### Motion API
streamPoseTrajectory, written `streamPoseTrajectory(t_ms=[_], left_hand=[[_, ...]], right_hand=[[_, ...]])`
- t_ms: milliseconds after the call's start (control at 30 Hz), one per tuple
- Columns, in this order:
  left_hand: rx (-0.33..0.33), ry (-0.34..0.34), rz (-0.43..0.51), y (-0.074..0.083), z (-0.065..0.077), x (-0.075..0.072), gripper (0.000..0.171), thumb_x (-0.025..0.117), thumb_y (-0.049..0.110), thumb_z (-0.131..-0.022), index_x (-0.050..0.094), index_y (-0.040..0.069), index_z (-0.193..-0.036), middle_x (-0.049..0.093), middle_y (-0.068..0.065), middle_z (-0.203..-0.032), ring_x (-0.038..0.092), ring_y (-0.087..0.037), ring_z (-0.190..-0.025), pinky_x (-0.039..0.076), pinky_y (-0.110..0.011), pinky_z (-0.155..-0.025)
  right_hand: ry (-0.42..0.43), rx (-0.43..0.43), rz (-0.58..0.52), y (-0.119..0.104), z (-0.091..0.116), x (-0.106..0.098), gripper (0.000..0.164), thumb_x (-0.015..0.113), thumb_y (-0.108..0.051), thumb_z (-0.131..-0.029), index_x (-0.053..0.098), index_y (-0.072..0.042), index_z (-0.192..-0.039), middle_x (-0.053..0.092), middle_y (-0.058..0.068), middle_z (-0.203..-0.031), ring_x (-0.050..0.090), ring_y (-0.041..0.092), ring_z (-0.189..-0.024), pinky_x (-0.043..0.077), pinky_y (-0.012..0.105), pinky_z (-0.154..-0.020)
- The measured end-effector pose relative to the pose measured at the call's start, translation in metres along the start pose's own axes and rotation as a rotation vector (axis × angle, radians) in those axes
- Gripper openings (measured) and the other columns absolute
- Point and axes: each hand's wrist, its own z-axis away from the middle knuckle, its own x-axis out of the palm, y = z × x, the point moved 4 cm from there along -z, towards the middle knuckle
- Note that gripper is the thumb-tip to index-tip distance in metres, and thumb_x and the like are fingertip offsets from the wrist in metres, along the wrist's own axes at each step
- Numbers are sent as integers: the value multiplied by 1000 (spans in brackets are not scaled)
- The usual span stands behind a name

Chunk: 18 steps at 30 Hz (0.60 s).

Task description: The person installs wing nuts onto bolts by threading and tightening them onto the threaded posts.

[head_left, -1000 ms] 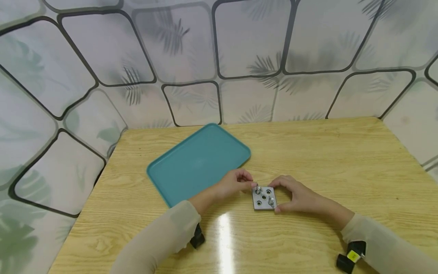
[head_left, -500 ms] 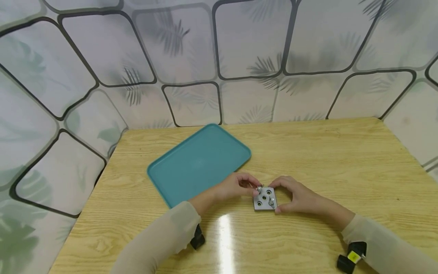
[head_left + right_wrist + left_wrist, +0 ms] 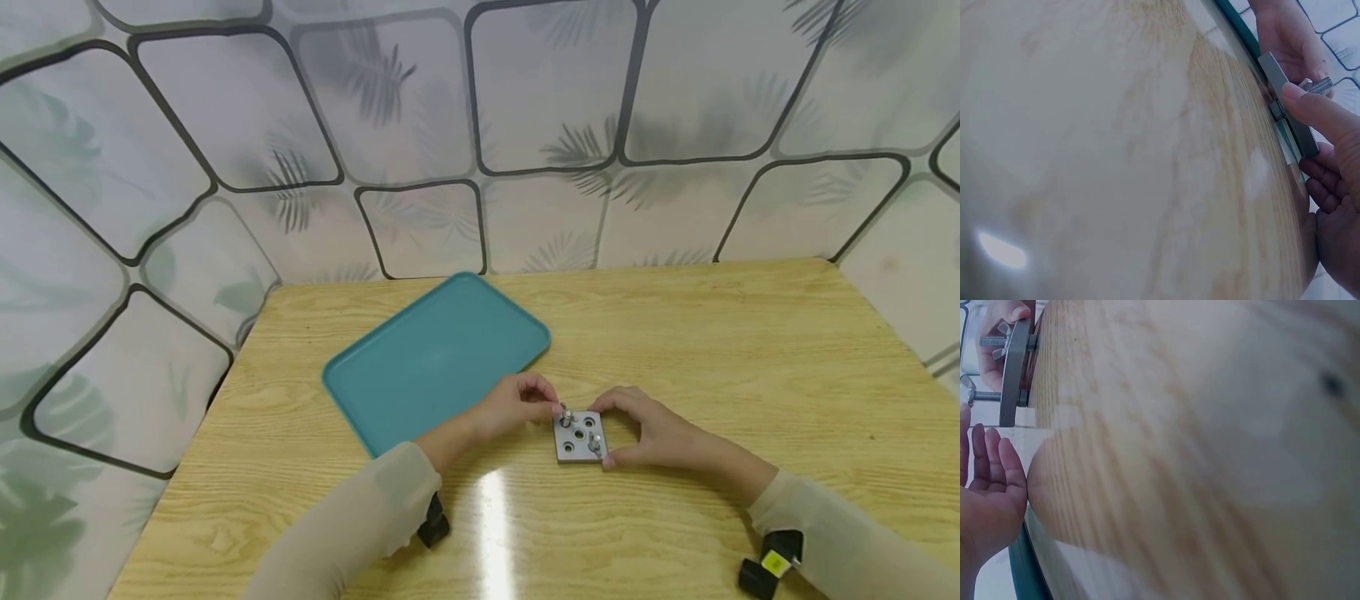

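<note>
A square grey metal plate [image 3: 578, 450] with several holes stands a little above the wooden table on the bolt heads under it. My right hand [image 3: 656, 427] grips it, thumb at the near right corner and fingertips at the far edge. Two threaded bolts rise through opposite corners. At the far left corner, a wing nut [image 3: 969, 390] sits near the top of its bolt [image 3: 986, 396]. My left hand [image 3: 510, 408] pinches this nut with thumb and forefinger, its other fingers loosely bent. The second wing nut [image 3: 1002, 341] is lower on its bolt, nearer the plate.
A teal tray [image 3: 442, 350] lies at an angle on the table [image 3: 712, 333], behind and left of my left hand. A patterned wall covering [image 3: 540, 221] rises at the table's back edge. Black wrist cameras hang under both sleeves.
My left fingers went forward over the wing nut, then came back to its left side. The plate and my right hand stay almost in place.
</note>
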Motion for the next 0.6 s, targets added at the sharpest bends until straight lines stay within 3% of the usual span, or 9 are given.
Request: streamPoseTrajectory(t_ms=[367,600], left_hand=[[3,-42,-23,-1,1,0,19,64,19,-92,69,6,-106,67,-2,-105,59,-7,-88,47,-22,-75],[26,-78,-74,1,1,3,27,73,11,-83,69,6,-109,68,-3,-104,59,-5,-83,47,-21,-74]], right_hand=[[-1,9,0,0,0,1,54,83,-36,-71,57,-23,-117,55,-5,-119,45,10,-112,37,31,-95],[3,-6,11,-1,-1,0,55,84,-35,-70,57,-22,-117,56,-5,-118,45,10,-111,38,32,-94]])
